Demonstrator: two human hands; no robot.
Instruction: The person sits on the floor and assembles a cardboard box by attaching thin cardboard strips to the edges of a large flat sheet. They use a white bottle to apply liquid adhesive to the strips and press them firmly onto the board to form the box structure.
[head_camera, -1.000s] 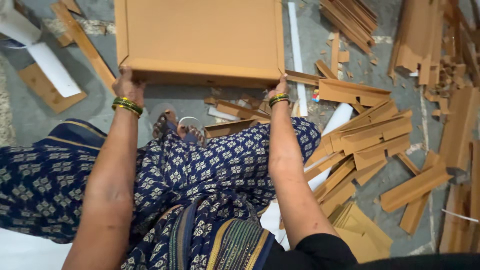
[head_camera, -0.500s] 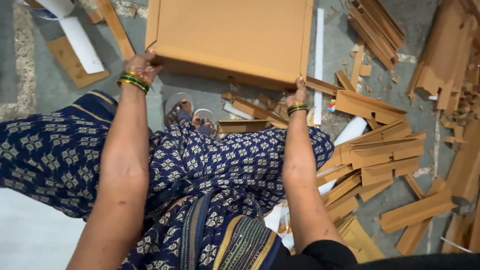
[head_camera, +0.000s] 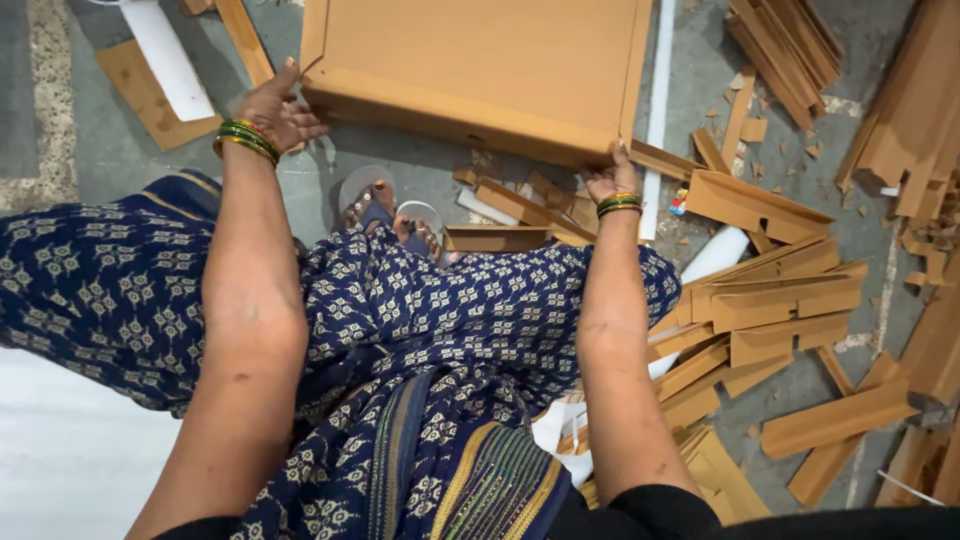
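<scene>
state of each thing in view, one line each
cardboard box: flat on the floor, gripped at both near corners
left hand: closed on the box's near left corner
right hand: closed on the box's near right corner
cardboard strips: loose, scattered on the floor
white tube: lying on the floor

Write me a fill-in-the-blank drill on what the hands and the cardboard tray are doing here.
1. Both hands hold a flat brown cardboard tray by its near ____.
2. The left hand and the right hand each wear ____ at the wrist.
3. Folded cardboard strips lie piled on the floor to the person's ____.
4. A sandalled ____ shows just below the tray.

Missing words: corners; bangles; right; foot
</scene>
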